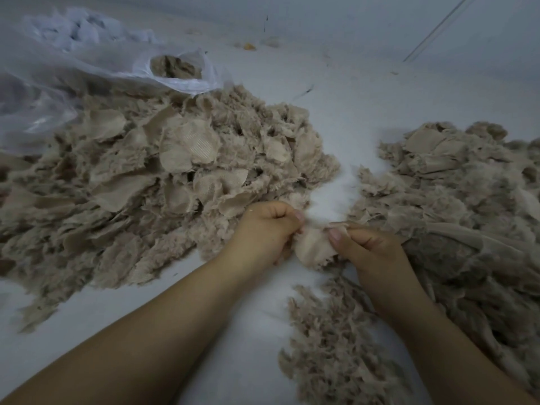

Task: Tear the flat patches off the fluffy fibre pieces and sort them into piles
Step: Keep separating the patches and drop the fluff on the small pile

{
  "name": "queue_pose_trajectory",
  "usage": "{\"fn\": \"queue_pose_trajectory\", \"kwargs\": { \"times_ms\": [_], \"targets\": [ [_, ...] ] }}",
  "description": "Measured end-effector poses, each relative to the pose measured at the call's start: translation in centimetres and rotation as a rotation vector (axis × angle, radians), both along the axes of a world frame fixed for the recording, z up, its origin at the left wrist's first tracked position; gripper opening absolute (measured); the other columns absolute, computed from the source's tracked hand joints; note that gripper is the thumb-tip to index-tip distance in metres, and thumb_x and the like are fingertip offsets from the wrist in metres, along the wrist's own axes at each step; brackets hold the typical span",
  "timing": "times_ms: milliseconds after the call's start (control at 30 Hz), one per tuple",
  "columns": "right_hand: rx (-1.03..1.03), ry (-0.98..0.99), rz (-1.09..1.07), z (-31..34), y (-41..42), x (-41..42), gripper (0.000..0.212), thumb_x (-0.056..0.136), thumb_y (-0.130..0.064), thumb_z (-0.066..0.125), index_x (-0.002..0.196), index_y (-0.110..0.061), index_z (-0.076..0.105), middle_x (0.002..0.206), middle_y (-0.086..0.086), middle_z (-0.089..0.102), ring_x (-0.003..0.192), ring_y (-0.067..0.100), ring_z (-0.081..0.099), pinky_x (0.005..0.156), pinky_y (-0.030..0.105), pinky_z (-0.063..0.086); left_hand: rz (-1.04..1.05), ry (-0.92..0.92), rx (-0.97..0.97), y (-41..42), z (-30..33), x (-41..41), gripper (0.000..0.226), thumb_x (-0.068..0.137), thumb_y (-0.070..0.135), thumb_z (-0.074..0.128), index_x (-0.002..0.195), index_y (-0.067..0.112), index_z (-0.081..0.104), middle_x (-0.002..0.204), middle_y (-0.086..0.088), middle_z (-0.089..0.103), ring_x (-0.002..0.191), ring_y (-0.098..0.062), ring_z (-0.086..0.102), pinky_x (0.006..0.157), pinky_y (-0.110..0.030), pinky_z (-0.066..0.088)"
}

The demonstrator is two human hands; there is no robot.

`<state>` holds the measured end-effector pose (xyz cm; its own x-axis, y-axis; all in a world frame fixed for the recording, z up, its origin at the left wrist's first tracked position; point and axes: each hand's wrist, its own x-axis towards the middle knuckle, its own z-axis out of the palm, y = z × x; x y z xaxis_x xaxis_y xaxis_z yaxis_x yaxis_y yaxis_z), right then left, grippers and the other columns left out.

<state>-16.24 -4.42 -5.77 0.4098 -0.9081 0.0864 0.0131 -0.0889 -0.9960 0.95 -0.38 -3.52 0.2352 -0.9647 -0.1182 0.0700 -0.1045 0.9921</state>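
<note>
Between my hands is one beige fibre piece (312, 247) with a flat, smooth patch facing up. My left hand (266, 229) grips its left edge with curled fingers. My right hand (371, 244) pinches its right edge between thumb and fingers. A big pile of fluffy beige pieces with flat ribbed patches (163, 176) spreads to the left. Another beige pile (455, 206) lies on the right, touching my right hand. A smaller heap of loose fluffy fibre (330, 340) sits close to me, under my right forearm.
A clear plastic bag (181, 68) with beige pieces inside lies open at the back left, next to more crumpled plastic and white stuffing (76, 30). The white table surface (336, 112) shows between and behind the piles. A small yellow scrap (249, 47) lies far back.
</note>
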Motion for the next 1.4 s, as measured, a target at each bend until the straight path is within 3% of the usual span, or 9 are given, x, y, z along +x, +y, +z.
{"fn": "queue_pose_trajectory", "kwargs": {
  "times_ms": [233,367,500,700,800,900,1000,1233,1400],
  "targets": [
    [0.008,0.006,0.0,0.2,0.0,-0.1,0.031,0.087,-0.028,0.064,0.079,-0.001,0.078,0.087,0.025,0.073,0.089,0.049,0.067,0.085,0.057,0.055,-0.152,-0.256,-0.126,0.6,0.0,-0.5,0.008,0.088,0.007,0.069,0.081,0.011,0.071,0.061,-0.009,0.054,0.051,-0.014,0.044,0.048,-0.023,0.034],
    [0.05,-0.069,-0.05,0.5,0.2,0.1,0.032,0.09,-0.033,0.057,0.081,-0.012,0.08,0.098,0.011,0.077,0.096,0.029,0.073,0.08,0.035,0.06,0.077,-0.442,-0.155,0.3,-0.2,0.7,0.027,0.087,0.0,0.064,0.068,0.019,0.064,0.05,0.012,0.052,0.043,0.0,0.04,0.046,-0.018,0.033],
    [0.114,-0.106,-0.144,0.3,-0.4,-0.1,0.036,0.101,-0.013,0.051,0.076,-0.023,0.075,0.109,0.005,0.075,0.102,0.02,0.072,0.076,0.023,0.057,0.296,-1.052,-0.258,0.6,0.1,3.3,0.01,0.082,0.007,0.056,0.076,0.013,0.061,0.055,0.004,0.053,0.053,-0.022,0.053,0.047,-0.034,0.044],
    [0.045,-0.092,-0.13,-0.2,-0.2,-0.1,0.023,0.098,0.001,0.053,0.092,-0.014,0.071,0.106,0.004,0.076,0.102,0.022,0.072,0.078,0.022,0.057,0.049,-1.429,-0.101,0.3,-0.3,3.9,0.01,0.08,0.007,0.054,0.081,0.012,0.063,0.088,-0.009,0.064,0.081,-0.035,0.063,0.056,-0.033,0.044],
    [0.031,-0.092,-0.119,0.0,-0.2,-0.1,0.024,0.098,0.002,0.053,0.093,-0.014,0.07,0.104,0.004,0.077,0.1,0.022,0.073,0.077,0.023,0.057,0.083,-1.473,-0.163,0.7,0.4,3.3,0.005,0.078,0.01,0.058,0.075,0.01,0.062,0.081,-0.01,0.062,0.068,-0.034,0.062,0.049,-0.028,0.034],
    [0.025,-0.108,-0.106,0.1,-0.1,0.0,0.026,0.098,0.002,0.053,0.092,-0.015,0.071,0.103,0.006,0.077,0.1,0.023,0.073,0.078,0.025,0.058,0.133,-1.447,-0.326,1.5,0.9,1.6,0.024,0.082,0.03,0.048,0.079,0.012,0.062,0.073,-0.007,0.062,0.055,-0.03,0.06,0.041,-0.029,0.042],
    [0.03,-0.129,-0.084,0.1,-0.1,0.0,0.034,0.098,0.002,0.052,0.087,-0.022,0.075,0.104,0.009,0.076,0.101,0.026,0.072,0.082,0.032,0.06,0.029,-1.418,-0.253,1.7,1.1,-0.6,0.04,0.085,0.056,0.047,0.095,0.021,0.064,0.078,0.003,0.065,0.063,-0.02,0.063,0.049,-0.03,0.049],
    [0.026,-0.118,-0.082,-0.2,-0.3,-0.3,0.025,0.099,-0.001,0.053,0.094,-0.017,0.072,0.106,0.007,0.076,0.103,0.025,0.072,0.081,0.027,0.058,-0.114,-1.421,-0.105,0.5,-0.3,-1.2,0.016,0.095,0.025,0.046,0.09,0.022,0.061,0.084,0.003,0.064,0.077,-0.02,0.062,0.057,-0.029,0.042],
    [0.039,-0.132,-0.073,-0.2,-0.4,-0.1,0.022,0.098,0.0,0.054,0.096,-0.013,0.071,0.107,0.008,0.076,0.104,0.024,0.072,0.081,0.026,0.057,-0.083,-1.3,-0.115,0.9,0.1,-1.2,0.035,0.092,0.057,0.041,0.09,0.025,0.056,0.077,0.007,0.06,0.069,-0.017,0.059,0.057,-0.031,0.047]
  ]
}}
